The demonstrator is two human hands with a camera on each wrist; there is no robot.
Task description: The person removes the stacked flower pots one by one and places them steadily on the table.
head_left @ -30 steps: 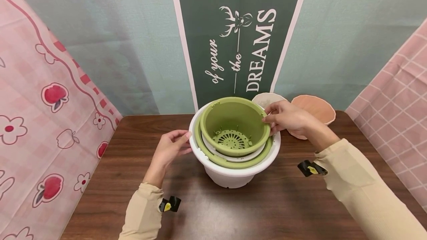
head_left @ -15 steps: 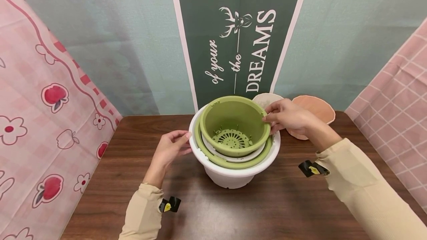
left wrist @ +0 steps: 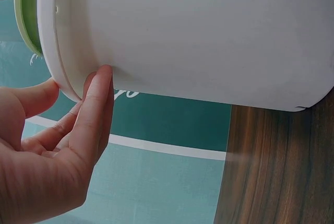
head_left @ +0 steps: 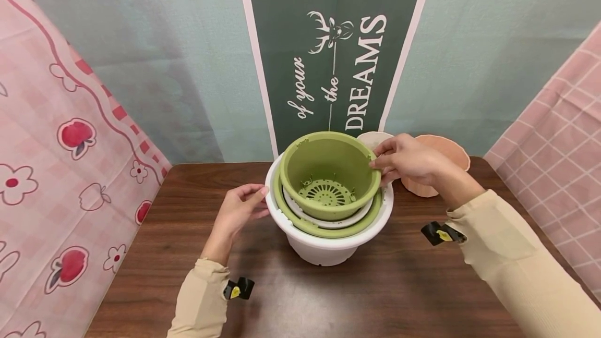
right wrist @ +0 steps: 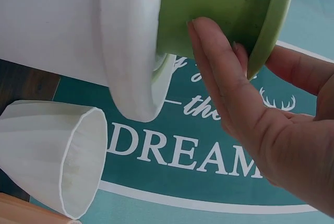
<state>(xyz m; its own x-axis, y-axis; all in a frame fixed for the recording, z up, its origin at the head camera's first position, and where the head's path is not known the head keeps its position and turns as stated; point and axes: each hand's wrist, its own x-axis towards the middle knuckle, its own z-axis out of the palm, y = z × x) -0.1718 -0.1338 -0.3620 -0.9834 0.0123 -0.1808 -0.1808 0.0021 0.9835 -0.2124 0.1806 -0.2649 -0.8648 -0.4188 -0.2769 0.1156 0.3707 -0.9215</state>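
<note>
Several flowerpots stand nested in the middle of the table. Outermost is a large white flowerpot (head_left: 324, 252), then a green flowerpot (head_left: 307, 225) and a smaller white flowerpot (head_left: 349, 221). Innermost, a small green flowerpot (head_left: 328, 158) with a slotted bottom rises above the others. My right hand (head_left: 407, 161) pinches its right rim, thumb on the inside edge and fingers (right wrist: 214, 51) against its outer wall. On the left, my left hand (head_left: 238, 210) pinches the rim of the large white flowerpot, its fingertips (left wrist: 104, 72) under the lip.
Behind my right hand stand a white fluted pot (head_left: 373, 139) and a peach fluted pot (head_left: 443, 153). The wooden table (head_left: 188, 254) ends at a green cloth backdrop, with pink patterned cloths on both sides.
My right hand has risen slightly, and the small green flowerpot has come up a little with it. The left hand stays on the large white flowerpot's rim.
</note>
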